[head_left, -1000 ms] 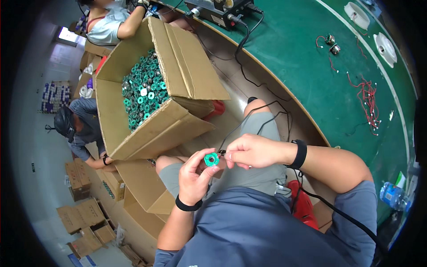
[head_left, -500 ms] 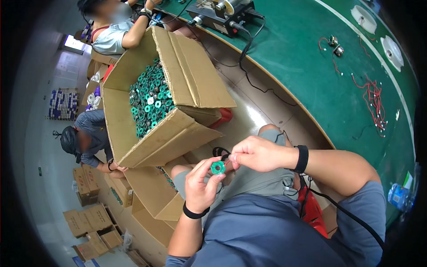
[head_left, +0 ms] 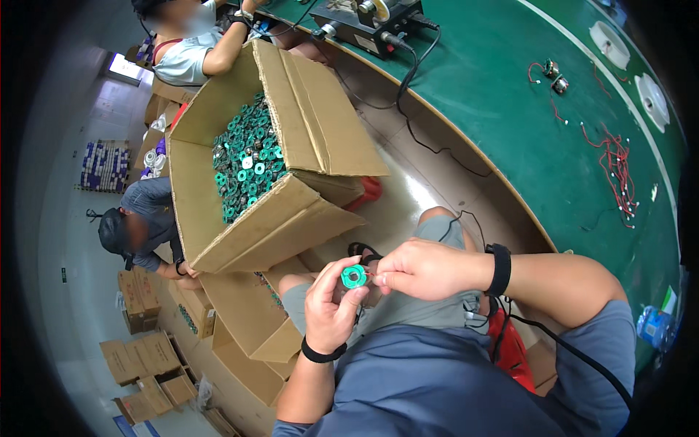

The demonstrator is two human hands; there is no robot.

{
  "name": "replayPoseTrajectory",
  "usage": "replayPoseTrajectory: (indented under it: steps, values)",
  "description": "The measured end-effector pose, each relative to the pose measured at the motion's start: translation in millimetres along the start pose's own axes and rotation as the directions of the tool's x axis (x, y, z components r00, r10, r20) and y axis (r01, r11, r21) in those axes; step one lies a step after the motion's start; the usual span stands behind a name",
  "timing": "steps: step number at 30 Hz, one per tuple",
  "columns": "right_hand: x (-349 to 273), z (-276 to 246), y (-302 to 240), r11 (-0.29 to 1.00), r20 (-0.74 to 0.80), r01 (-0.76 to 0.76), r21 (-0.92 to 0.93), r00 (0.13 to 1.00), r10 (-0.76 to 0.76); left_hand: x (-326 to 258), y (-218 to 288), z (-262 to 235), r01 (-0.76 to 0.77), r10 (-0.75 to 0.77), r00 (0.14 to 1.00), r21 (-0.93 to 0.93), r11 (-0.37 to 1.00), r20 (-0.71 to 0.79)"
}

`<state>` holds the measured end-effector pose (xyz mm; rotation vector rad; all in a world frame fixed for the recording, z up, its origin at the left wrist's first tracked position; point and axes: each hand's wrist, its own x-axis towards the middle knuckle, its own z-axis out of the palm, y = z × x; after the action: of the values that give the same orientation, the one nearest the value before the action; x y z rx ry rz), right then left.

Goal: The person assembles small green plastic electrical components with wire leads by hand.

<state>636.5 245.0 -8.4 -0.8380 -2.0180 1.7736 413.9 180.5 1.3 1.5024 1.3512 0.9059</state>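
- The left hand holds a small green ring-shaped part at its fingertips, above the person's lap, near the middle of the view; the grip is narrow and closed on the ring's lower edge, and the fingers hide whatever lies under it.
- The right hand is pinched shut just right of the ring, touching or nearly touching its rim — what it pinches is too small to make out, perhaps a thin wire.
- A black wristband sits on each wrist; a black cable runs from beneath the right forearm towards the lower right and is cut off by the sleeve.
- To the far left stands an open cardboard box with many green rings heaped inside; its near wall hides the bottom of the pile.
- The green bench curves across the far right, carrying red wires and a dark machine cut off at the top edge.
- Two other people are at the left — one far, one low beside flat cartons.
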Motion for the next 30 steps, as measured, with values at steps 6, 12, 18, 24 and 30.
replayPoseTrajectory:
  steps: [6,12,18,24,30]
  values:
    - [-1,10,-4,0.978,-0.02,-0.043,0.204,0.999,0.048,-7,-2,-10,-0.056,0.057,0.998,0.031,0.998,-0.018]
    - [3,19,0,0.986,0.015,-0.014,0.167,1.0,0.012,-18,-11,-12,-0.057,0.054,0.998,-0.066,0.996,-0.045]
    - [10,35,29,0.903,-0.05,0.003,0.431,0.999,0.021,-21,-23,-9,-0.163,0.168,0.983,0.069,0.984,-0.08]
    - [9,32,13,0.962,0.009,0.077,0.262,0.997,-0.083,-21,-31,-10,-0.186,0.213,0.974,0.275,0.943,-0.072]
    - [11,35,13,0.984,-0.025,0.027,0.179,0.999,-0.023,-24,-32,-8,-0.189,0.213,0.976,0.302,0.934,-0.048]
